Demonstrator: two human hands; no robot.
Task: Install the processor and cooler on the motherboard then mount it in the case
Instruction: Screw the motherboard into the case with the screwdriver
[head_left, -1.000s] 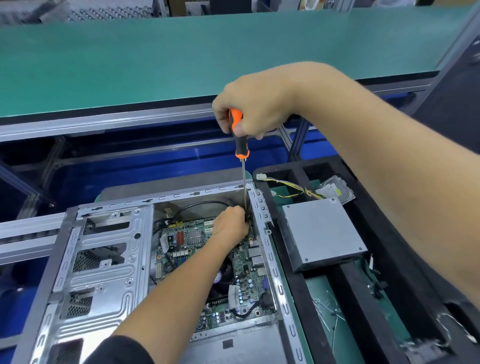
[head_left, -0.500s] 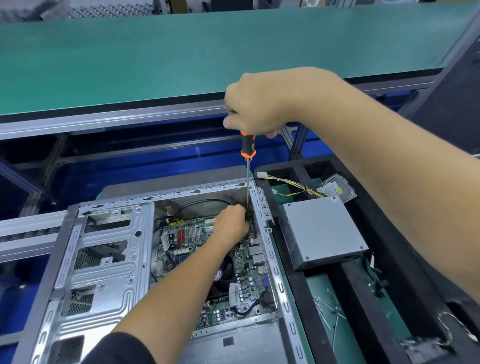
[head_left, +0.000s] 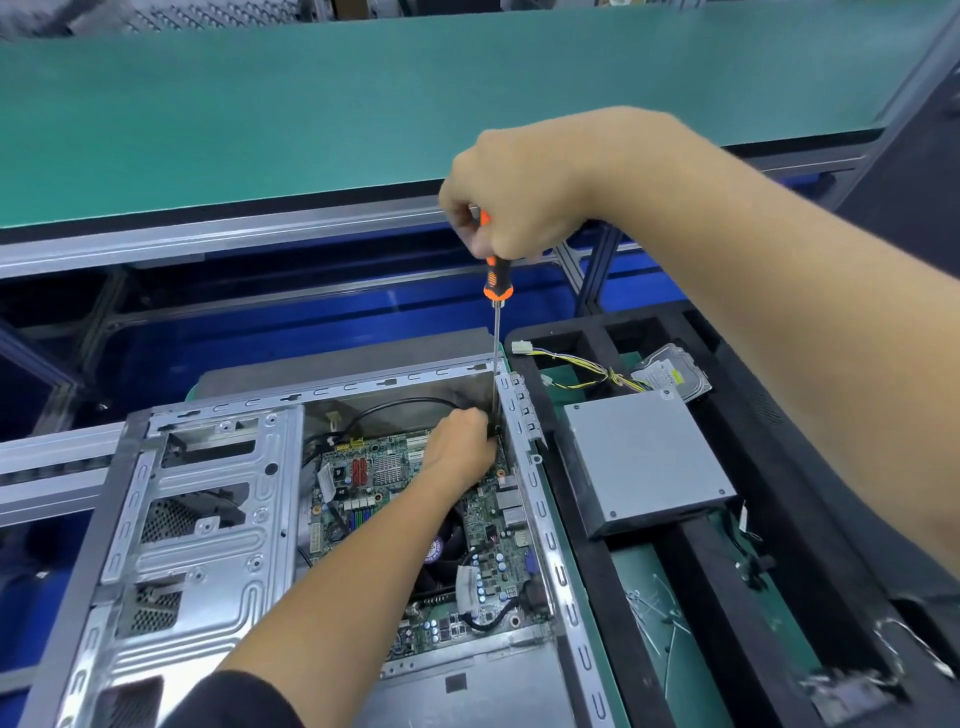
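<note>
An open silver case (head_left: 208, 499) lies flat with the green motherboard (head_left: 363, 483) inside it. The black cooler fan (head_left: 447, 545) shows partly under my left forearm. My right hand (head_left: 514, 197) grips the orange and black handle of a screwdriver (head_left: 496, 280), held upright with its shaft running down to the board's far right corner. My left hand (head_left: 460, 449) reaches into the case and its curled fingers pinch the shaft's lower end by the tip. The screw itself is hidden.
A grey power supply (head_left: 644, 467) with yellow and black wires (head_left: 587, 369) sits in a black tray (head_left: 597, 597) right of the case, a hard drive (head_left: 675, 371) behind it. Loose ties lie on the green mat (head_left: 660, 623). A green conveyor (head_left: 363, 104) runs across the back.
My right hand has shifted on the handle, first covering more of it and then showing orange above the fingers again. My left hand stays at the tip.
</note>
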